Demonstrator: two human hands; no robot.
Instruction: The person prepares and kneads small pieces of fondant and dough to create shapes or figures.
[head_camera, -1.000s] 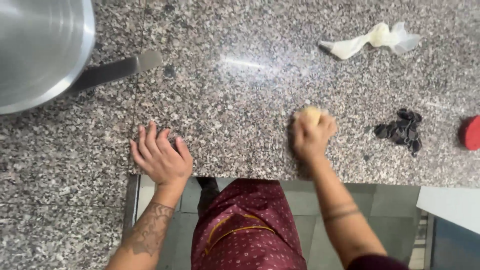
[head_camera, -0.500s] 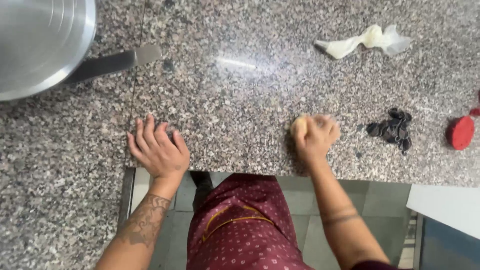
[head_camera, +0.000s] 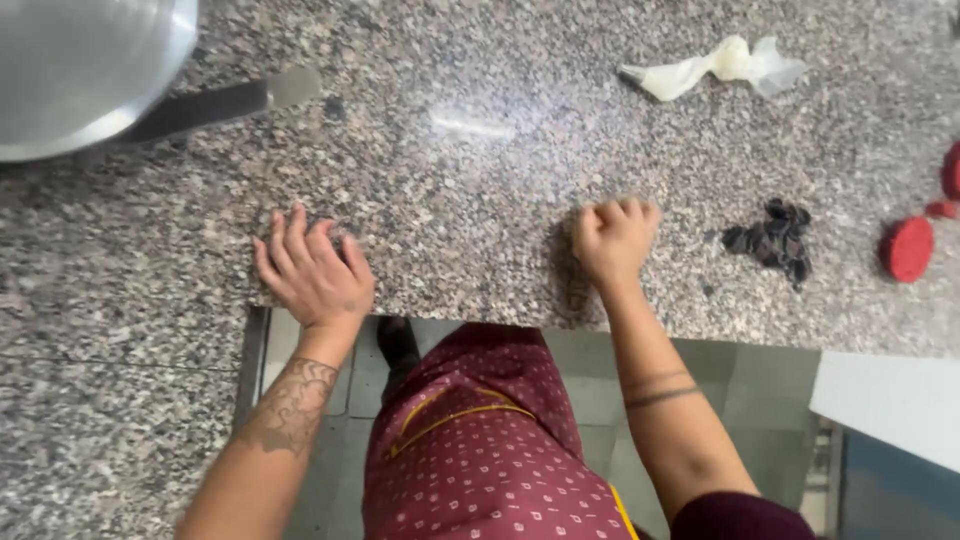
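My left hand (head_camera: 315, 272) lies flat on the speckled granite counter (head_camera: 480, 180), fingers spread, close to the front edge. It holds nothing. My right hand (head_camera: 613, 240) is curled into a fist and pressed on the counter near the edge. The fingers cover whatever is inside it; the earlier frames showed a small pale yellow lump in this hand. A pile of small black pieces (head_camera: 775, 240) lies just to the right of my right hand.
A large steel pan (head_camera: 85, 70) with a dark handle (head_camera: 215, 105) sits at the top left. A crumpled white plastic piece (head_camera: 720, 65) lies at the top right. A red round disc (head_camera: 908, 248) and another red piece (head_camera: 950, 170) are at the right edge.
My right fist has slid left along the counter edge and turned, so the pale yellow lump no longer shows. My left hand has stayed flat in the same place.
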